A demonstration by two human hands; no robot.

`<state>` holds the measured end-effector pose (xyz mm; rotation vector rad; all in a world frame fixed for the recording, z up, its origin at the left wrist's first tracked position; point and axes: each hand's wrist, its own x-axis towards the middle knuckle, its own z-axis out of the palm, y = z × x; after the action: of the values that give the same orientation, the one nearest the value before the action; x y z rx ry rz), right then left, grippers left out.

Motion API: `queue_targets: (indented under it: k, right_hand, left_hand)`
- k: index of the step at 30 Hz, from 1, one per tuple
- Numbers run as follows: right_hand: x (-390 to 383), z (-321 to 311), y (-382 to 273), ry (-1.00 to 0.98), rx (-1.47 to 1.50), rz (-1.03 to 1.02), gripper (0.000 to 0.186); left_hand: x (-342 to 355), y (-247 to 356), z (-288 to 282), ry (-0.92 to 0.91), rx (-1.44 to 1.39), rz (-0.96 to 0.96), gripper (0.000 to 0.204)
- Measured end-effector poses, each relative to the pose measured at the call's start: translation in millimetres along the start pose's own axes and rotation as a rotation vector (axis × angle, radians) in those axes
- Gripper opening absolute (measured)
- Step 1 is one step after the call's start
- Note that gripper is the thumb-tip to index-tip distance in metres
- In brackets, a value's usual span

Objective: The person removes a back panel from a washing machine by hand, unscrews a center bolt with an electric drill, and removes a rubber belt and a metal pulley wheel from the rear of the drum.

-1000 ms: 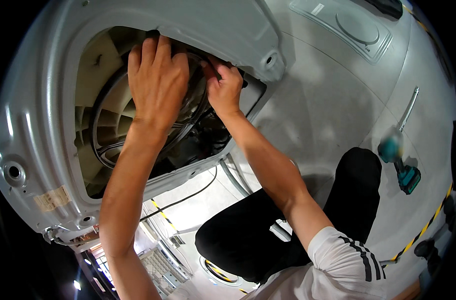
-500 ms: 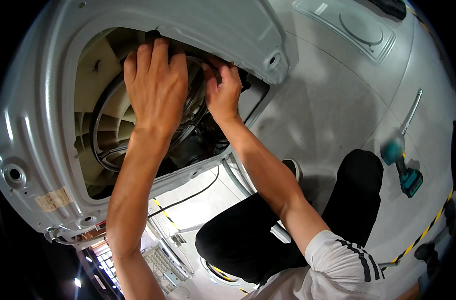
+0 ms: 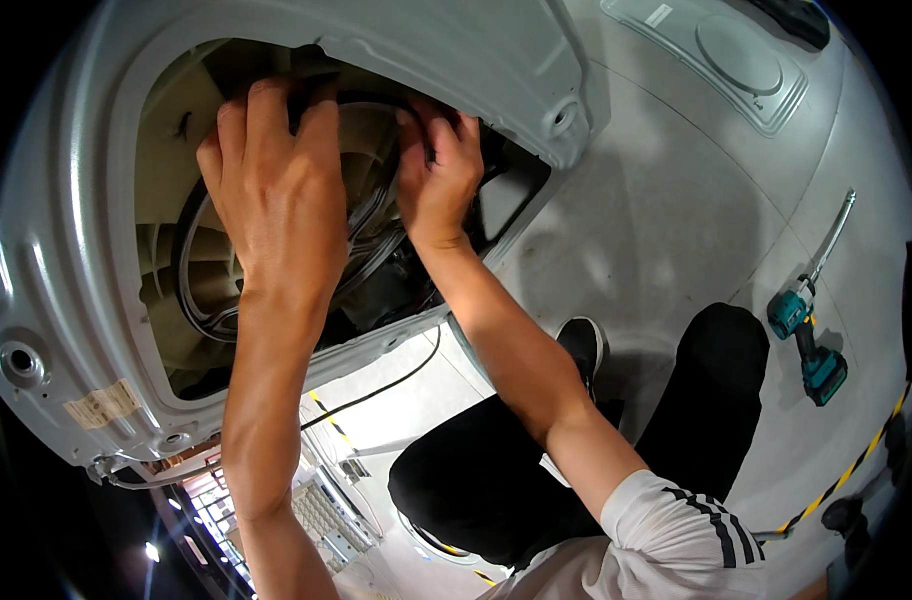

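Left hand (image 3: 276,190) and right hand (image 3: 441,180) curl near the wheel (image 3: 182,265); whether they grasp it, I cannot tell. Well right of them lies a power tool (image 3: 792,308).

We log a white short-sleeved shirt (image 3: 644,512), fabric lightly creased. Three black stripes (image 3: 724,535) curve along the shirt's right sleeve. Ahead of the shirt we get plain matte black trousers (image 3: 476,470) covering both knees. Also ahead of the shirt, one black shoe (image 3: 578,345) with pale sole edging. Beyond the shirt, left hand (image 3: 281,195) and right hand (image 3: 441,185) bare.
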<state>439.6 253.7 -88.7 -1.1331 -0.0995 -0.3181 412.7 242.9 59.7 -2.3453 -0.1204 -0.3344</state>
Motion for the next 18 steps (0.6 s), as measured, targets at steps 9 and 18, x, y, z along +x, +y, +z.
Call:
queue_targets:
  k: [9, 18]
  right_hand:
    - [-19, -11, 19, -0.12, -0.036, -0.041, 0.04]
    - [-12, -20, 42, -0.118, -0.09, -0.02, 0.023]
  left_hand:
    - [5, -5, -6, -0.04, 0.032, 0.04, 0.032]
    - [1, -14, -18, -0.058, 0.032, 0.032, 0.039]
